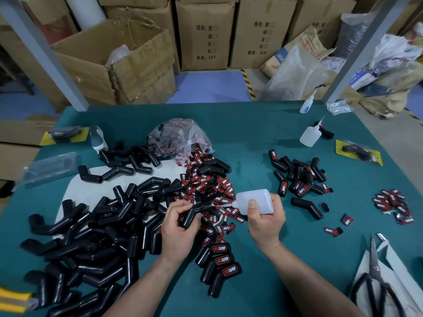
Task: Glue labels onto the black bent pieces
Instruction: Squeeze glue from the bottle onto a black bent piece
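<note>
Heap: left of your left hand lies a big heap of bare black bent pieces, piled on the green surface and partly over a white sheet.
Left hand: your left hand is closed around one black bent piece, fingers curled over one leg, with the bend turned towards your right hand.
Finished row: just below and between your hands, three bent pieces with labels stuck on lie side by side.
Loose labels: just beyond both hands is a spread of red-and-black labels, spilling from a clear plastic bag farther back.
Right hand: your right hand grips a white glue bottle lying on its side, thumb on top. Its thin nozzle points left and reaches the bend of the held piece; you cannot tell whether the tip touches.
Beyond the right hand: a cluster of labelled pieces, and farther back a spare bottle.
Far right: a small heap of labels, well apart from your right hand, with scissors lying nearer you.
</note>
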### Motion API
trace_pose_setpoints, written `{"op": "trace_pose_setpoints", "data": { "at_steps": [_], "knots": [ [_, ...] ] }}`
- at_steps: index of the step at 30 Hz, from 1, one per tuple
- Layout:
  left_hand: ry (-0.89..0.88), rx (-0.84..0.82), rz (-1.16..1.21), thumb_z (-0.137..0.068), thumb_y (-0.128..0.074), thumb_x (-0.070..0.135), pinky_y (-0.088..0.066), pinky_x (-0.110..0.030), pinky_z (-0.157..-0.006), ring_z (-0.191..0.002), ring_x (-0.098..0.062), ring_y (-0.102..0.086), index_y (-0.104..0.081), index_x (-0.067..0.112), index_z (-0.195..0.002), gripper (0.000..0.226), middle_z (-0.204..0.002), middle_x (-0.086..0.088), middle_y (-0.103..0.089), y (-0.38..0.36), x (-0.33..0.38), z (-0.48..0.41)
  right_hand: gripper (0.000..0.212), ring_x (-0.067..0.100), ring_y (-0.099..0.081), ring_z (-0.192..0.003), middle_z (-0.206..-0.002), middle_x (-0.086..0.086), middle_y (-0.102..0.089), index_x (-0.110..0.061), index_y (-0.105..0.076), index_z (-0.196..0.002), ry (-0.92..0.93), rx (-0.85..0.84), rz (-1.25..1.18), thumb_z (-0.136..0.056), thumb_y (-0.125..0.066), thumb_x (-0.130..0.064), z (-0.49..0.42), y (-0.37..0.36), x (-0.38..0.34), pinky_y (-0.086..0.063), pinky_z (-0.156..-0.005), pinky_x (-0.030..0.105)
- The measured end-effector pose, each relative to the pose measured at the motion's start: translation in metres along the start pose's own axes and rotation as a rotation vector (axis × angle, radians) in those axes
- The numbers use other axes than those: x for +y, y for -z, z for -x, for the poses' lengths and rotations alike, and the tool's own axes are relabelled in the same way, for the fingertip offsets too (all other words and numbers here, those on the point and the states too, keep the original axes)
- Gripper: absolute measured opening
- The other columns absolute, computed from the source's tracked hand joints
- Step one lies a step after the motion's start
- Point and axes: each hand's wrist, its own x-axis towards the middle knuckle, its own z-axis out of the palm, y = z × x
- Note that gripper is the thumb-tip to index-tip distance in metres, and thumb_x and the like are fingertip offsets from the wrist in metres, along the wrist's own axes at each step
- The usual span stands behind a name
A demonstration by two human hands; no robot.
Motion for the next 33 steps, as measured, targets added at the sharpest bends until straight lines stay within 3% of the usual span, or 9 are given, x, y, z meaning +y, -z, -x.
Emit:
{"op": "trace_pose_setpoints", "data": {
  "at_steps": [2,9,13,17,20,25,30,33],
  "knots": [
    [0.004,0.001,0.001,-0.08,-0.078,0.012,-0.051,-0.027,-0.099,-0.112,-0.017,-0.065,-0.066,0.032,-0.105,0.034,-0.115,0.016,-0.063,0.0002,0.0002,0.0003,0.026,-0.013,-0.054,-0.062,-0.062,-0.016,-0.054,-0.014,-0.05,-0.084,0.003,0.002,-0.001,-0.079,-0.063,-0.036,-0.0007,0.0006,-0.0012,-0.035,-0.054,0.0],
    [0.015,-0.002,-0.008,-0.08,-0.078,0.011,-0.052,-0.029,-0.098,-0.112,-0.016,-0.065,-0.066,0.026,-0.106,0.032,-0.116,0.015,-0.063,-0.0003,0.0018,0.0002,0.025,-0.014,-0.054,-0.063,-0.063,-0.018,-0.052,-0.014,-0.05,-0.084,0.02,0.016,-0.007,-0.08,-0.063,-0.034,-0.0005,0.0001,-0.0015,-0.035,-0.054,0.0],
    [-0.016,-0.015,-0.024,-0.081,-0.08,0.009,-0.049,-0.022,-0.101,-0.113,-0.01,-0.064,-0.065,0.03,-0.108,0.038,-0.116,0.018,-0.063,0.0003,0.0052,0.0004,0.028,-0.011,-0.055,-0.063,-0.08,-0.026,-0.063,-0.014,-0.05,-0.085,0.024,0.018,-0.015,-0.081,-0.064,-0.038,-0.0009,0.0001,-0.0002,-0.036,-0.053,0.003],
    [-0.006,-0.021,-0.024,-0.08,-0.083,-0.008,-0.048,-0.023,-0.103,-0.114,-0.011,-0.064,-0.066,0.033,-0.109,0.053,-0.118,0.007,-0.066,0.0004,0.0053,0.0008,0.029,-0.009,-0.055,-0.062,-0.079,-0.027,-0.061,-0.016,-0.05,-0.085,-0.003,0.032,-0.014,-0.082,-0.063,-0.042,-0.0019,0.0005,0.0,-0.038,-0.051,0.007],
    [0.005,-0.017,-0.003,-0.081,-0.081,-0.008,-0.047,-0.016,-0.1,-0.116,-0.008,-0.063,-0.066,0.031,-0.111,0.052,-0.118,0.013,-0.065,0.0001,0.0061,0.0,0.023,-0.009,-0.055,-0.062,-0.079,-0.027,-0.062,-0.021,-0.049,-0.086,0.006,0.035,-0.01,-0.081,-0.063,-0.04,-0.0018,-0.0004,-0.0019,-0.038,-0.051,0.007],
    [0.011,-0.014,0.033,-0.084,-0.078,-0.007,-0.045,-0.017,-0.104,-0.119,-0.007,-0.062,-0.067,0.026,-0.113,0.046,-0.12,0.02,-0.065,0.0,0.0046,-0.0027,0.021,-0.001,-0.05,-0.057,-0.072,-0.021,-0.06,-0.034,-0.047,-0.082,-0.064,0.111,-0.032,-0.079,-0.064,-0.046,-0.0067,0.0021,-0.0018,-0.04,-0.048,0.033],
    [0.005,-0.024,0.029,-0.084,-0.078,-0.006,-0.045,-0.018,-0.105,-0.119,-0.008,-0.062,-0.069,0.016,-0.114,0.038,-0.121,0.02,-0.065,0.0002,0.0003,-0.0028,0.018,-0.003,-0.051,-0.058,-0.073,-0.022,-0.06,-0.034,-0.047,-0.083,-0.045,0.097,-0.014,-0.079,-0.062,-0.043,-0.0072,0.0019,-0.0015,-0.04,-0.048,0.026],
    [-0.009,-0.021,0.033,-0.085,-0.078,-0.004,-0.045,-0.019,-0.105,-0.119,-0.009,-0.062,-0.068,0.022,-0.115,0.041,-0.121,0.017,-0.065,0.0007,-0.0005,-0.0026,0.019,-0.003,-0.051,-0.058,-0.072,-0.022,-0.06,-0.034,-0.046,-0.082,-0.043,0.088,-0.014,-0.079,-0.063,-0.043,-0.0064,0.002,0.0004,-0.04,-0.046,0.033]
  ]
}}
